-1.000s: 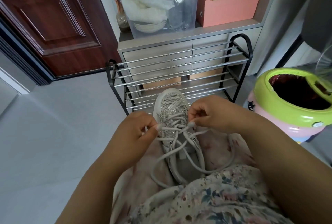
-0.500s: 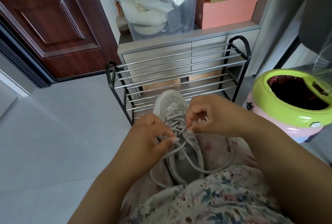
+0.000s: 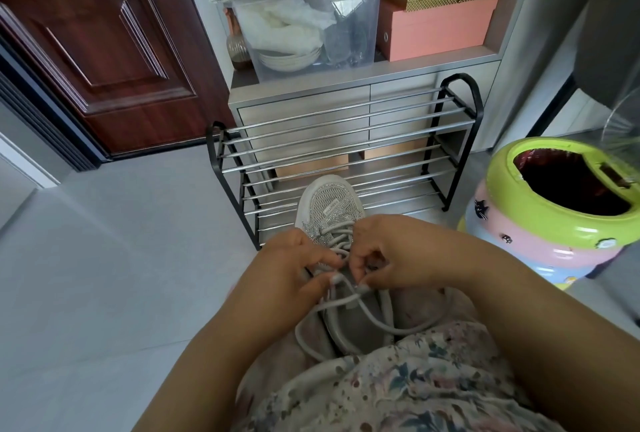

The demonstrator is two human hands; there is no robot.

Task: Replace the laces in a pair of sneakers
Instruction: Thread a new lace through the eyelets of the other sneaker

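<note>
Before the shoe rack (image 3: 346, 140), my left hand (image 3: 294, 268) and right hand (image 3: 391, 258) are pinching the lace (image 3: 374, 319) above the sneaker (image 3: 329, 203), risking a missed eyelet.

Bare forearms, no sleeves, watch or rings visible. Left hand (image 3: 294, 265) and right hand (image 3: 391, 255) have pale, longish nails. Floral-print garment (image 3: 398, 386), muted pinks and blues on off-white.

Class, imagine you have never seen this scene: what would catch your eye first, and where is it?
First, at centre, two hands, left hand and right hand, pinching the grey lace of a pale sneaker resting on the person's lap. Next, the bright green-rimmed bin at the right. Behind the shoe stands a metal shoe rack.
</note>
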